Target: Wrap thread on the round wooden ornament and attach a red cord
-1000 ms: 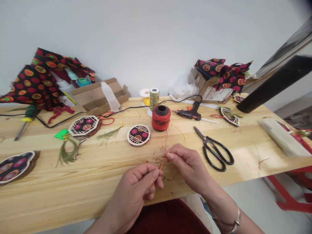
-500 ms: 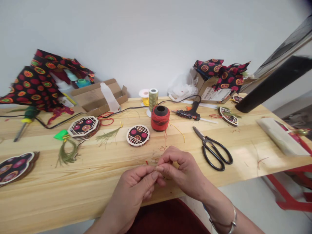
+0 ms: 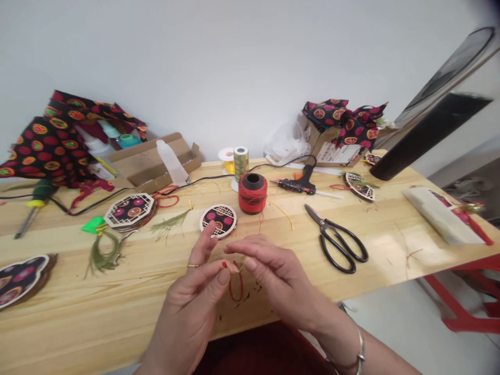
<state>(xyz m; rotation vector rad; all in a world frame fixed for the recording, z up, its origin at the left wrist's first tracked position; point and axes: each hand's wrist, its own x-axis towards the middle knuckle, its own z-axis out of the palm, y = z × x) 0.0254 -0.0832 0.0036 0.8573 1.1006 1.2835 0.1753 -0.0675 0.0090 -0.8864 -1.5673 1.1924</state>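
Centrally, the left hand (image 3: 191,297) pinches a thin red cord (image 3: 230,286) between thumb and forefinger, its loop hanging over the pale wooden bench (image 3: 97,312). The right hand (image 3: 282,277), fingers partly curled, is just beside; whether it grips the cord cannot be told. Beyond are a black-cored spool of red thread (image 3: 252,200) and a round, pale-rimmed fabric ornament (image 3: 223,217); black-handled metal scissors (image 3: 325,225) lie to the right.
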